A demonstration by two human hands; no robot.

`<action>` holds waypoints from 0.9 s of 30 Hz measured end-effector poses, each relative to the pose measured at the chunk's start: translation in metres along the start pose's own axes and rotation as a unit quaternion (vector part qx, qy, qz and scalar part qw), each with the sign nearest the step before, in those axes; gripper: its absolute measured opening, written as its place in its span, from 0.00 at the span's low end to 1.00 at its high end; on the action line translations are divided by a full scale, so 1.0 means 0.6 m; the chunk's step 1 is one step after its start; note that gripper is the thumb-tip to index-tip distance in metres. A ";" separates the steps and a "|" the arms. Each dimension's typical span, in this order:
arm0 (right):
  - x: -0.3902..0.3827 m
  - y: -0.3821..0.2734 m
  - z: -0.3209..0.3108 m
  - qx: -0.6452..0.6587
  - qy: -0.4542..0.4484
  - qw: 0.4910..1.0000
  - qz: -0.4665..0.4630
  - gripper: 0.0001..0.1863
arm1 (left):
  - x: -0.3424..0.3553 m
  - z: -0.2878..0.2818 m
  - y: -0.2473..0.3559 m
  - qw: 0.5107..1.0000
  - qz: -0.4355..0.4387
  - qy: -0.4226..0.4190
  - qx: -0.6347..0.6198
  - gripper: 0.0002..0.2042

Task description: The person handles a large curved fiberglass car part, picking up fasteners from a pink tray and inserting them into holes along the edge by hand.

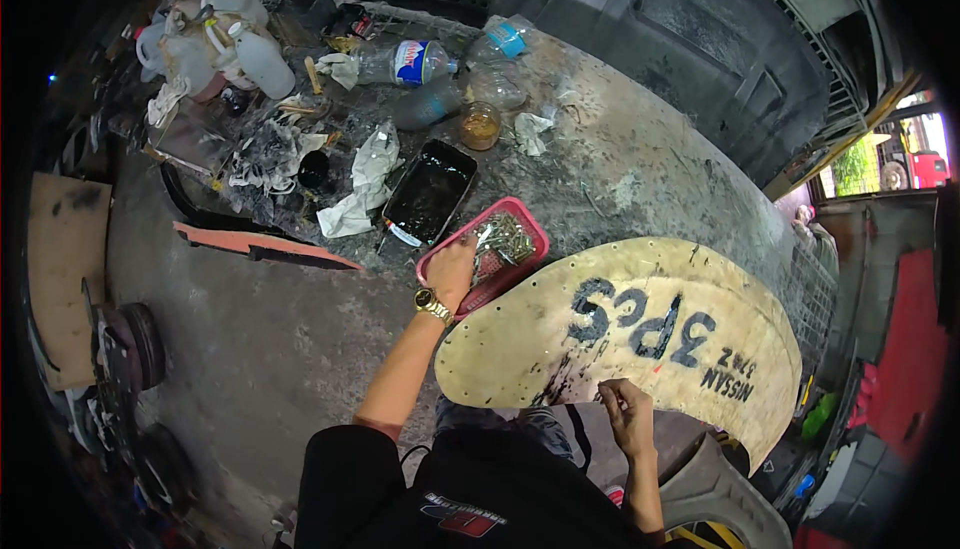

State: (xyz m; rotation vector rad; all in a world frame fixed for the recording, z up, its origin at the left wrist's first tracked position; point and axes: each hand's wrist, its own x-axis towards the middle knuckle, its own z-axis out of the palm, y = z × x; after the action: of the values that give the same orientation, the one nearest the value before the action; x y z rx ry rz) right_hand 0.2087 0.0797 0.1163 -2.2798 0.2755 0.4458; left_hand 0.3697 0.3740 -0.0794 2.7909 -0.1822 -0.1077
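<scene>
My left hand (452,271), with a gold watch on its wrist, reaches into a red plastic basket (543,233) on the bench. Many small metal fasteners (507,239) lie in the basket, too small to tell their exact kind. The fingertips are down inside it, and what they touch is hidden. Close by on the right lies a large curved plywood board (500,354) with small holes along its edge and black painted lettering. At the board's near edge is my right hand (630,417), fingers curled and thumb pressed to them. Anything in that pinch is too small to make out.
Beyond the basket stand a black tray (432,189) of dark liquid, a jar (480,126) and several plastic bottles (410,62). Crumpled paper (372,171) lies left of the tray. White jugs (262,61) crowd the far left; a large dark panel (680,39) fills the back.
</scene>
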 end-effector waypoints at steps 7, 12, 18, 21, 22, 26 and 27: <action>-0.011 0.013 -0.004 0.017 0.010 1.000 -0.005 0.06 | 0.007 -0.021 0.009 0.999 0.003 -0.024 0.031 0.07; -0.001 -0.004 -0.008 0.012 -0.009 0.999 -0.039 0.07 | -0.020 -0.050 0.018 0.997 -0.068 -0.012 -0.047 0.10; 0.029 -0.026 -0.001 0.066 -0.030 0.994 -0.076 0.08 | -0.073 -0.129 0.068 0.946 -0.035 0.122 -0.299 0.07; 0.057 -0.070 0.026 0.136 -0.038 0.980 -0.143 0.09 | -0.123 -0.163 0.112 0.780 -0.125 0.005 -0.614 0.08; 0.064 -0.089 0.032 0.159 -0.051 0.975 -0.148 0.09 | -0.138 -0.182 0.129 0.780 -0.123 -0.005 -0.614 0.08; 0.079 -0.136 0.055 0.210 -0.081 0.969 -0.104 0.10 | -0.173 -0.223 0.176 0.741 -0.090 0.000 -0.665 0.08; 0.078 -0.148 0.057 0.267 -0.089 0.952 -0.118 0.10 | -0.182 -0.225 0.181 0.733 -0.083 0.001 -0.675 0.08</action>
State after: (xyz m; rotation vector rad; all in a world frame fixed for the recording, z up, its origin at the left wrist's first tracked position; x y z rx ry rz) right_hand 0.2733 0.1619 0.1351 -1.7023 0.0222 0.3927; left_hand 0.2627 0.3320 0.0899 1.3162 0.1306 -0.1808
